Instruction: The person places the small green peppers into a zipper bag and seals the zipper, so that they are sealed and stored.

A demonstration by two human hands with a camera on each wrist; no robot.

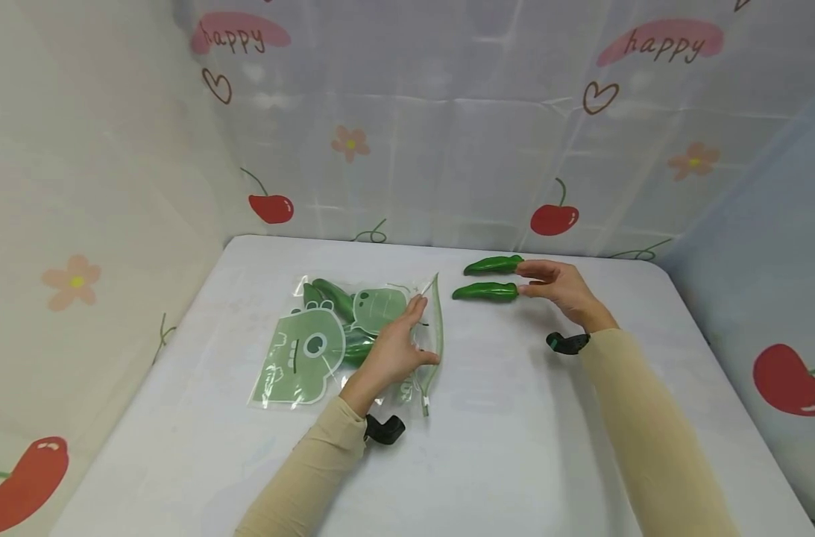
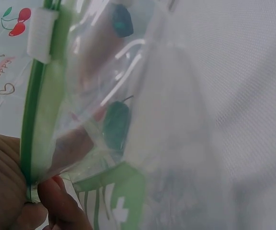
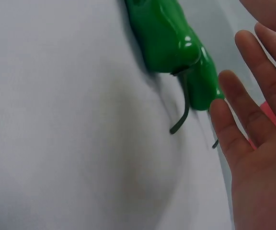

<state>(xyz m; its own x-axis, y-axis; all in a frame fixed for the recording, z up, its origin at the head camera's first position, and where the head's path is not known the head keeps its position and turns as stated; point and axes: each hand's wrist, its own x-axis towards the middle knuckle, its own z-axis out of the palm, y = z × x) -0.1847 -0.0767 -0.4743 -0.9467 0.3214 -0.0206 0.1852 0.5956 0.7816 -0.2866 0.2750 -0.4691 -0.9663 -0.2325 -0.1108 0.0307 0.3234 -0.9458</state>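
A clear zip bag (image 1: 296, 358) with green cartoon animal prints lies left of centre, several green chili peppers (image 1: 340, 298) inside it. My left hand (image 1: 391, 350) is over its mouth end; in the left wrist view the thumb (image 2: 63, 203) and a finger pinch the green zip edge (image 2: 35, 115). Two loose peppers lie side by side to the right: a rear pepper (image 1: 493, 265) and a front pepper (image 1: 485, 291). At their stem ends my right hand (image 1: 561, 291) reaches in, fingers extended. The right wrist view shows those fingers (image 3: 258, 117) spread, holding nothing.
Everything lies on a white tabletop (image 1: 488, 462). A printed curtain (image 1: 441, 164) stands behind its far edge, with more along both sides. A white slider (image 2: 41, 34) sits on the zip. Black wrist mounts (image 1: 385, 429) show at both sleeves.
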